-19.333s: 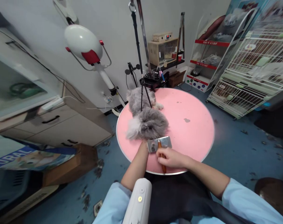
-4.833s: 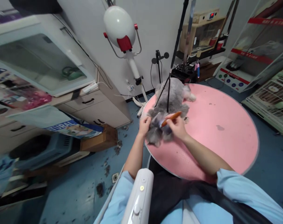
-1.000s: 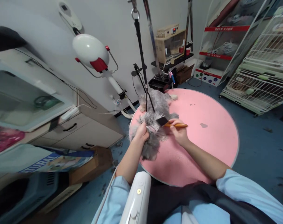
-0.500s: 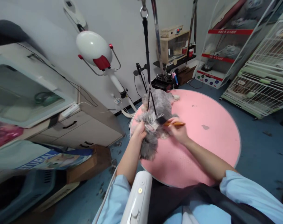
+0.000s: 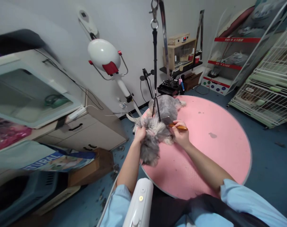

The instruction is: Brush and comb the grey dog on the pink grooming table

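Head view: a grey animal (image 5: 166,108) lies at the tabletop (image 5: 200,160)'s ten o'clock. Left hand (image 5: 140,134), fingers curled, grips its fur (image 5: 150,126); right hand (image 5: 182,136) is wrapped around a brush (image 5: 181,128). Brushing appears in hand; the next stroke likely calls for a steady left grip.
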Tool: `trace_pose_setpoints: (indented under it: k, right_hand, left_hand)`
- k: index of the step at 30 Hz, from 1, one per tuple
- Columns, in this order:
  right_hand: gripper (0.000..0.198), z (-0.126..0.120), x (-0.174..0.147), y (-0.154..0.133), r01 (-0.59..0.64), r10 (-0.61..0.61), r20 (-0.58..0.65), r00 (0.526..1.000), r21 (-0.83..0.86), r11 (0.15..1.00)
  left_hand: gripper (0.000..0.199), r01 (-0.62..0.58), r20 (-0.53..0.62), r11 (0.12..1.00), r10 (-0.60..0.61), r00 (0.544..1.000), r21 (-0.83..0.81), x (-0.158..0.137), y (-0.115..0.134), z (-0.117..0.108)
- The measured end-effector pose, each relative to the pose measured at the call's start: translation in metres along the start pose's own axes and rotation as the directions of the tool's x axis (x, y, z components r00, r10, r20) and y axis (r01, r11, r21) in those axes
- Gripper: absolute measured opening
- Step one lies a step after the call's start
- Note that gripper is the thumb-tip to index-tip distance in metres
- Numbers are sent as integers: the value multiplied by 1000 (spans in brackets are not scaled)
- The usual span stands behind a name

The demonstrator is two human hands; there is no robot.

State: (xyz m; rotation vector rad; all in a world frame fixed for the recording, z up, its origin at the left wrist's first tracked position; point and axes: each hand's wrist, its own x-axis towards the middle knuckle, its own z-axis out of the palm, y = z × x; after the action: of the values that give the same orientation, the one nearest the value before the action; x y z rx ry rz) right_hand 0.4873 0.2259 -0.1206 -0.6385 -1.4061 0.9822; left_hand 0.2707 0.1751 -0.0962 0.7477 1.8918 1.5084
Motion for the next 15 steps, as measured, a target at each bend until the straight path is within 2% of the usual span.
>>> trace_pose_setpoints:
  k: [1, 3, 5, 7, 9, 11, 13, 15]
  right_hand:
    - [17, 3, 1, 0, 15, -15, 15, 1000, 3, 1000]
    - [17, 8, 2, 1, -21, 16, 151, 988, 35, 999]
    - [17, 11, 4, 2, -89, 74, 234, 969, 53, 995]
    - [17, 13, 6, 2, -75, 69, 134, 989, 38, 996]
    - [16, 14, 7, 1, -2, 2, -1, 1000, 16, 1000]
    - [15, 16, 6, 2, 14, -15, 44, 999, 29, 999]
    - [14, 18, 5, 4, -73, 61, 176, 982, 64, 995]
    - [15, 18, 7, 8, -158, 139, 216, 966, 76, 984]
  left_hand:
    - [33, -8, -35, 1000, 7, 999, -21, 1, 0, -3]
    - [26, 0, -77, 998, -5, 997, -58, 3, 0, -6]
    - [24, 26, -60, 997, -30, 998, -72, 4, -2, -8]
    - [27, 47, -37, 995, -50, 998, -88, 4, -5, -10]
    - [28, 91, -39, 992, -95, 995, -85, 4, -8, -11]
    - [25, 139, -55, 989, -142, 988, -58, 4, -10, -12]
    - [23, 155, -56, 987, -157, 986, -40, 3, -12, -11]
    - [27, 137, -53, 990, -139, 989, -45, 2, -12, -8]
